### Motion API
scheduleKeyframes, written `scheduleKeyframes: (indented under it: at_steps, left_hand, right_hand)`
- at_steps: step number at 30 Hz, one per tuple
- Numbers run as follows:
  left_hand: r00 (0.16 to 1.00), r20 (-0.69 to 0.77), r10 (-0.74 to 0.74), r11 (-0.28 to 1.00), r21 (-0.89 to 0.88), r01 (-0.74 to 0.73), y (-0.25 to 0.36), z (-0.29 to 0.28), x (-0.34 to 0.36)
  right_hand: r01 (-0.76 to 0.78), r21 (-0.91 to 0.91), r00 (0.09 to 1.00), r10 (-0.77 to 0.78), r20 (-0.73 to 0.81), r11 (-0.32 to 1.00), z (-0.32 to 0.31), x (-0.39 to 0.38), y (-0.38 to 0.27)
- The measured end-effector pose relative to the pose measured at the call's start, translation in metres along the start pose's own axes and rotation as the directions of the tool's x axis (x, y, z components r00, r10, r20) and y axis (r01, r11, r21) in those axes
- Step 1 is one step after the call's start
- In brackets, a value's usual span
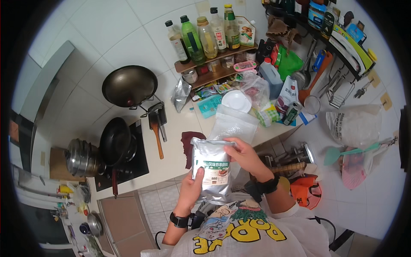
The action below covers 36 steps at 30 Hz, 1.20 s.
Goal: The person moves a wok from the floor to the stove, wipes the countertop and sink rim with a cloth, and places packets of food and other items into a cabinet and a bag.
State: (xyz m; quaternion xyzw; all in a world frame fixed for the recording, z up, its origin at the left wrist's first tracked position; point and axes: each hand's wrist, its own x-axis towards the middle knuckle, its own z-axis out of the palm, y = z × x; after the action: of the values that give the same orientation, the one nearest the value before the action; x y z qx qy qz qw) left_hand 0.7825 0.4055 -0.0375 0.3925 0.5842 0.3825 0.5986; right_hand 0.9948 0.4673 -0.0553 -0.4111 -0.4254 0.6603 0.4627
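A silver foil pouch (214, 187) with a green and white label is held upright between my hands at waist height, over the counter's front edge. My left hand (191, 186) grips its left side, thumb across the front. My right hand (241, 156) pinches the upper right corner. Behind the pouch lie a dark red cloth (186, 139) and a translucent padded bag (233, 128) on the white counter.
At the left are a hob with a black pan (114, 139) and steel pots (80, 156); a wok (128, 85) stands behind. A wooden spatula (157, 143) lies beside them. Bottles (192, 40), packets, a white plate (236, 99) and hanging utensils crowd the back and right.
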Motion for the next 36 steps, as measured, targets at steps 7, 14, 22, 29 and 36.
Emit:
scheduleKeyframes:
  at_steps: [7, 14, 22, 29, 36]
  left_hand:
    - [0.992, 0.115, 0.059, 0.998, -0.001, -0.059, 0.012, 0.003, -0.007]
    - [0.973, 0.166, 0.157, 0.987, -0.067, -0.148, 0.019, 0.000, -0.003]
    - [0.990, 0.122, 0.076, 0.970, -0.239, -0.045, 0.025, -0.015, 0.013]
    - [0.984, 0.179, -0.017, 0.960, -0.272, 0.066, 0.044, -0.026, 0.016]
    - [0.959, 0.274, 0.071, 0.979, -0.205, -0.014, 0.048, -0.038, 0.020]
  right_hand:
    - [0.075, 0.107, 0.982, -0.054, -0.183, 0.991, 0.010, -0.006, -0.022]
    - [0.080, 0.106, 0.963, -0.050, -0.264, 0.991, 0.020, -0.012, -0.039]
    - [-0.158, 0.046, 0.981, 0.162, -0.103, 0.986, 0.037, -0.026, -0.036]
    - [-0.066, 0.112, 0.967, 0.091, -0.236, 0.992, 0.057, -0.029, -0.043]
    - [0.041, 0.090, 0.964, -0.016, -0.265, 0.995, 0.062, -0.023, -0.037]
